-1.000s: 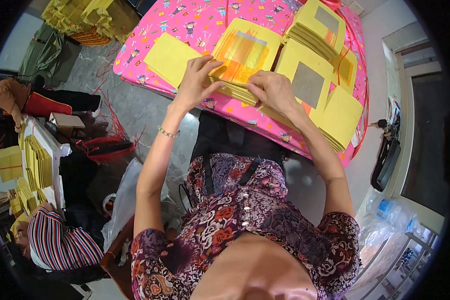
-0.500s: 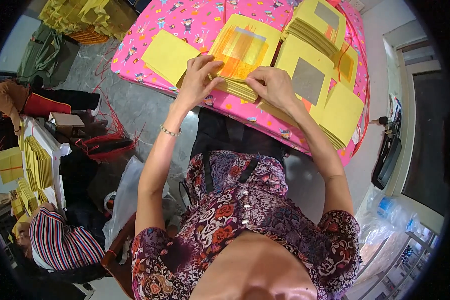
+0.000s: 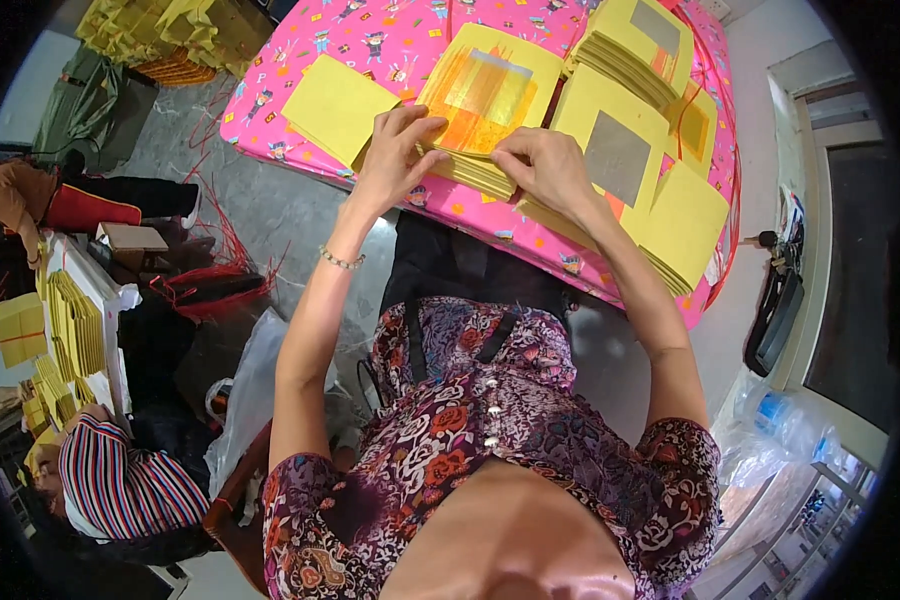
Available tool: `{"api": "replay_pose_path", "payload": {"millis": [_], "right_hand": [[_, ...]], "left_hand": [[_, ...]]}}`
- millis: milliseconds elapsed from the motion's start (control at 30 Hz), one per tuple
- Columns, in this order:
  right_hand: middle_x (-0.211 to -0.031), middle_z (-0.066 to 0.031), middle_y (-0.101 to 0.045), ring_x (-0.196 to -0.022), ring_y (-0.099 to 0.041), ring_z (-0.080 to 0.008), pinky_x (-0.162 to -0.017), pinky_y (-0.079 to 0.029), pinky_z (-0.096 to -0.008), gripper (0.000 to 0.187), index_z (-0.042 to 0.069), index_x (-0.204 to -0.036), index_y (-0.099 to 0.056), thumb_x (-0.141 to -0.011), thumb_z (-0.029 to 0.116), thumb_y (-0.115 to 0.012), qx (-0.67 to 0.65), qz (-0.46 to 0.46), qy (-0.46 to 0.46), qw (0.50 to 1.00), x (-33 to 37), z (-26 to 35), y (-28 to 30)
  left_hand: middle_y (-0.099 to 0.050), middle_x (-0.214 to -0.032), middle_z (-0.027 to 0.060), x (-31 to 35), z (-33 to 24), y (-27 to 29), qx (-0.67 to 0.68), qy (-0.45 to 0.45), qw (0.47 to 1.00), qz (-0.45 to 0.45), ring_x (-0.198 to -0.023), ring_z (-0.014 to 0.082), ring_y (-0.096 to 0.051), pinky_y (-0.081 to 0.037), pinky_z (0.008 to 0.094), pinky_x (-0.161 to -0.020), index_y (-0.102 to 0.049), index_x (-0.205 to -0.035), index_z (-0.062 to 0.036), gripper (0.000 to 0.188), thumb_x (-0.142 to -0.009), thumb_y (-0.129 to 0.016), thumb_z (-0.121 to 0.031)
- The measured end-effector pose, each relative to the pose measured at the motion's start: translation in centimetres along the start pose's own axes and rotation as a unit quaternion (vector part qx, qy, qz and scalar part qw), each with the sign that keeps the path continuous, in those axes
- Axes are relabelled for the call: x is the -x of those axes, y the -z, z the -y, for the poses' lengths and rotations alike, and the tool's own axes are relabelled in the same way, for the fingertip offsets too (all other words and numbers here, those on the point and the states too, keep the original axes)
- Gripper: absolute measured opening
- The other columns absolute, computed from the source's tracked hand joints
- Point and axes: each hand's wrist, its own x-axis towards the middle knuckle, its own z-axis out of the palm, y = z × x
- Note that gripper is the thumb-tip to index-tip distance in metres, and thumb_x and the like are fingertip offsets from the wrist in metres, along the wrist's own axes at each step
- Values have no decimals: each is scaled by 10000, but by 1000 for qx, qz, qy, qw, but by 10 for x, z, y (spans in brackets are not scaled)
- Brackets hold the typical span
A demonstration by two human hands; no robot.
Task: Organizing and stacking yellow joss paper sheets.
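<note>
A stack of yellow paper sheets [image 3: 485, 60] lies before me, its top sheet bearing a shiny gold and orange square. At its front left corner, my left hand [image 3: 400, 155] curves around the paper, fingertips on top and thumb by the front edge. My right hand [image 3: 550, 170] pinches the front edge of the top sheet near the right corner. Left of the stack, a few plain yellow sheets [image 3: 338, 100] lie beside my left fingers. On the other side, a yellow stack with a grey square [image 3: 615, 160] sits next to my right hand.
All this rests on a pink patterned tabletop [image 3: 310, 45]. More yellow stacks [image 3: 685, 225] and red cords [image 3: 715, 60] are along its right side. At left, a person in a striped top [image 3: 135, 480] sits by another table with yellow bundles [image 3: 75, 320]; red strings [image 3: 225, 260] litter the floor.
Both hands stay at the front edge of the stack with hardly any movement. The view has shifted very slightly.
</note>
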Motion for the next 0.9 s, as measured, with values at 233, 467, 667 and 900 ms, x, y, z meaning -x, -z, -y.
{"api": "replay_pose_path", "payload": {"millis": [233,467,667,900], "right_hand": [[-724,-115,-642,-681,-635,-298,-629,-496,-393,255,37,-777,-683,-824,279,-620,12,9,-16,1000,-1,3,5],[-774,-86,-645,-679,-615,-180,-637,-479,-317,216,20,-853,-672,-822,234,-677,-55,-14,-10,998,-2,0,16],[-812,-77,-623,-745,-606,-196,-692,-459,-300,249,20,-824,-606,-760,219,-742,-12,-22,11,1000,4,-7,49],[-887,-87,-588,-828,-607,-262,-734,-493,-382,399,62,-939,-604,-672,301,-778,94,31,134,986,3,-4,32]], "left_hand": [[-504,-1227,120,-4,-6,4,-21,7,1000,14,-1163,310,-434,-412,399,-963,-599,-1153,-92,384,-808,-692,-232],[-588,-972,106,-23,-11,4,-56,-42,998,3,-975,301,-514,-437,407,-838,-609,-979,-31,181,-848,-623,-155],[-579,-808,132,-28,-9,8,-83,-35,996,-3,-813,319,-541,-435,412,-728,-574,-908,-5,120,-883,-552,-120],[-588,-795,143,-30,-10,13,-63,5,998,2,-805,331,-562,-468,422,-689,-578,-907,-23,134,-884,-543,-149]]}}
